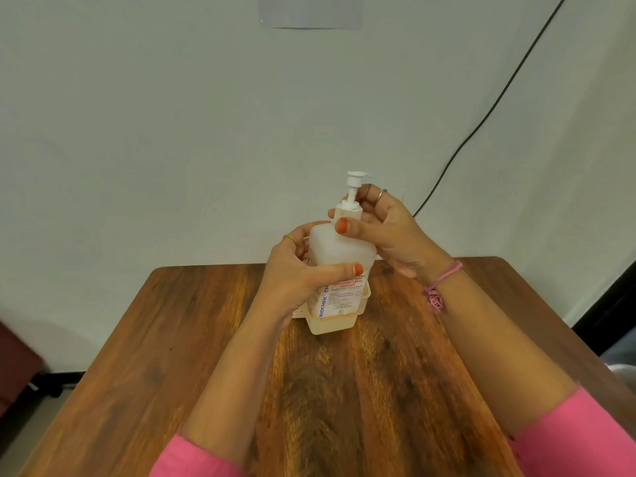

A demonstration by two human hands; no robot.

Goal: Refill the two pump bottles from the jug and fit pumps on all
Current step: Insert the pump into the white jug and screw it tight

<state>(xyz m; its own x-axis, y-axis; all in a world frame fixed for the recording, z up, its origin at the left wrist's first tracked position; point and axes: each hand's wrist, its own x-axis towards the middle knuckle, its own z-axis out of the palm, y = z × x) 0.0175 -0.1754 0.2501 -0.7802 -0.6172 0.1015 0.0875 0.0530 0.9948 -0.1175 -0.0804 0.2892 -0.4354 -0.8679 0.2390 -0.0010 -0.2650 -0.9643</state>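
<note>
A translucent white pump bottle (339, 256) with a printed label stands upright near the far middle of the wooden table (206, 339). A thin layer of pale orange liquid shows at its bottom. A white pump (354, 187) sits in its neck, nozzle pointing right. My left hand (299, 273) wraps the bottle's body from the left, thumb across the front. My right hand (382, 228) grips the pump's collar at the neck, thumb in front. A cream perforated basket (366, 294) shows just behind the bottle, mostly hidden. No jug or second bottle is in view.
A black cable (481, 122) runs down the white wall behind the table. A dark red piece of furniture (17, 366) stands on the floor at the left. The table's far edge lies just behind the bottle.
</note>
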